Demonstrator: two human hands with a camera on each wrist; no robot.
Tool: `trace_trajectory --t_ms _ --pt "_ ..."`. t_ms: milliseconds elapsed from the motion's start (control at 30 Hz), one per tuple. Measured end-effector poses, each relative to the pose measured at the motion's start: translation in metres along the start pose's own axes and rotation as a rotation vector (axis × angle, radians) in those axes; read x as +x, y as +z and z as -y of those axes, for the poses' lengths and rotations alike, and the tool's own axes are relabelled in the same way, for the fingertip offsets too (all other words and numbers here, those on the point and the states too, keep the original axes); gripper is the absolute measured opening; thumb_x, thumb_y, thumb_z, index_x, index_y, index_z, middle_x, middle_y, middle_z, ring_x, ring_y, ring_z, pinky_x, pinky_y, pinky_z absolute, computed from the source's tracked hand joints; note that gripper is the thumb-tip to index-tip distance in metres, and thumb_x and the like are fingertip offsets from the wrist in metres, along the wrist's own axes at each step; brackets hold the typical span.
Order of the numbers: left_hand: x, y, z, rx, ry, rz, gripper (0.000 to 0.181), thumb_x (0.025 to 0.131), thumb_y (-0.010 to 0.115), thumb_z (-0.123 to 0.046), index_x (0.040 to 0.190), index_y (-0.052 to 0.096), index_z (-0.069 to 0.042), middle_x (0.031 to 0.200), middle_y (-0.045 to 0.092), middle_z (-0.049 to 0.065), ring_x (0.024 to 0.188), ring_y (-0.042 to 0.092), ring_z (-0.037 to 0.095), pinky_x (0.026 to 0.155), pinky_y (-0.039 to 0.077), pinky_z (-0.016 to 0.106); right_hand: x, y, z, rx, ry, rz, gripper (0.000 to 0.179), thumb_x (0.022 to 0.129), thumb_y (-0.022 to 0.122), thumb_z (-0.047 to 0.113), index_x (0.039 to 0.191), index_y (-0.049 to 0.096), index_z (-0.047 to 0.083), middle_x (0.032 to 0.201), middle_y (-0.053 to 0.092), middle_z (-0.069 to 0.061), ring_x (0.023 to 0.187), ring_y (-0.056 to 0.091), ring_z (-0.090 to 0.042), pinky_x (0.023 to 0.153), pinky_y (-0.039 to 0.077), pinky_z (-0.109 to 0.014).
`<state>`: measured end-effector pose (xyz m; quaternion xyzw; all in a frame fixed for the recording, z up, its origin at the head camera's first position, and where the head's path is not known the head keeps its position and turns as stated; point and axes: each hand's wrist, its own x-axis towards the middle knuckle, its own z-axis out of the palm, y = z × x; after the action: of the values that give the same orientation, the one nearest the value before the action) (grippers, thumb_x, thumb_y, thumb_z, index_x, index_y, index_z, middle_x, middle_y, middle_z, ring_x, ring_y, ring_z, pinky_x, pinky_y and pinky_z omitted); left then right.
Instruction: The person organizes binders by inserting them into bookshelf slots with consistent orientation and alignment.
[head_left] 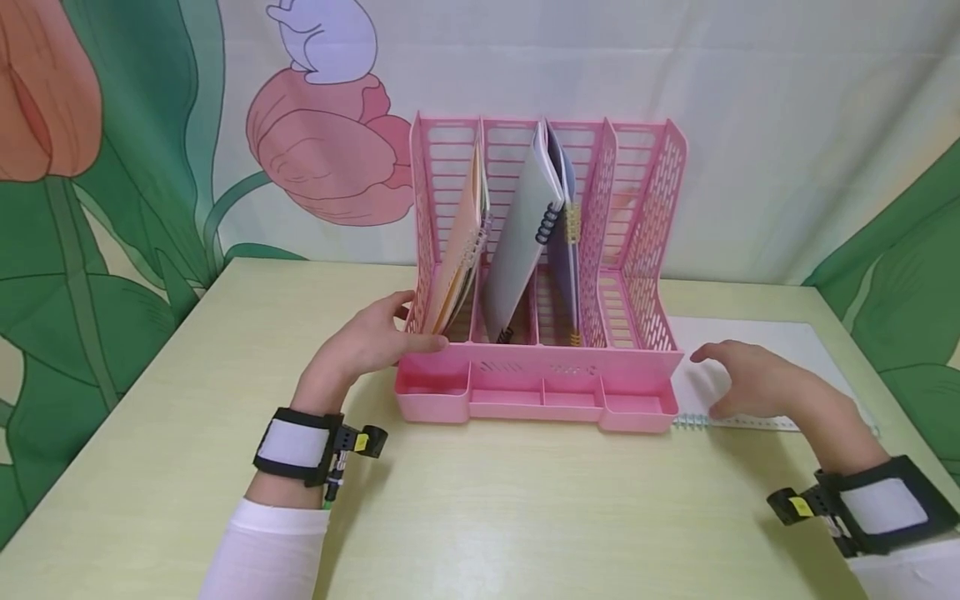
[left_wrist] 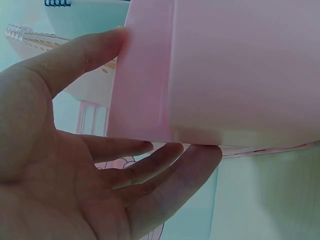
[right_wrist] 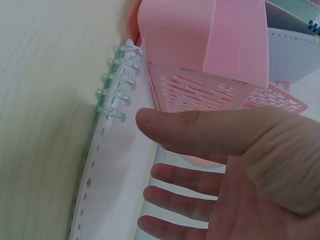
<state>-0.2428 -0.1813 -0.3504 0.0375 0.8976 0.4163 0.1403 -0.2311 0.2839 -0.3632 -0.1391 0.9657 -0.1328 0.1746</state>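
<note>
A pink desk file organizer stands on the table, with upright slots behind and small trays in front. My left hand grips its left front corner, thumb on the front panel's edge and fingers along the side, as the left wrist view also shows. Spiral notebooks lean in the slots: a peach one, a pale grey-green one and a blue one. To the right, my right hand hovers over a white loose-leaf notebook with clear green rings, fingers spread and holding nothing.
The light wooden table extends in front of the organizer. A curtain with flower and leaf prints hangs right behind it. The white notebook lies flat beside the organizer's right side, near the table's right edge.
</note>
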Motion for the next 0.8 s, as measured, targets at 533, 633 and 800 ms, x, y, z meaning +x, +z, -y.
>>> trace_trajectory --t_ms 533,633,800 --pt "0.000 -0.008 0.009 -0.062 0.042 0.056 0.089 0.090 0.077 -0.033 0.161 0.029 -0.008 0.144 0.044 0.022 0.116 0.058 0.037 0.091 0.057 0.048 -0.001 0.017 -0.003 0.016 -0.035 0.030 0.087 0.069 0.092 0.007 0.143 0.050 -0.005 0.147 0.043 -0.037 0.135 0.036 -0.058 0.106 0.031 -0.074" --pt "0.000 -0.011 0.013 -0.075 0.059 0.068 0.088 0.090 0.078 -0.031 0.161 0.030 -0.008 0.143 0.044 0.021 0.114 0.059 0.037 0.091 0.057 0.046 0.000 0.020 -0.006 0.004 -0.073 0.018 0.086 0.067 0.090 0.002 0.143 0.049 -0.007 0.146 0.043 -0.037 0.134 0.037 -0.058 0.107 0.032 -0.073" --pt "-0.003 -0.014 0.012 -0.055 0.085 0.070 0.089 0.089 0.080 -0.030 0.160 0.031 -0.006 0.143 0.046 0.023 0.117 0.059 0.038 0.096 0.054 0.049 0.001 0.022 -0.010 -0.027 -0.124 -0.027 0.084 0.064 0.087 -0.004 0.139 0.050 -0.009 0.142 0.045 -0.039 0.131 0.040 -0.059 0.106 0.034 -0.071"
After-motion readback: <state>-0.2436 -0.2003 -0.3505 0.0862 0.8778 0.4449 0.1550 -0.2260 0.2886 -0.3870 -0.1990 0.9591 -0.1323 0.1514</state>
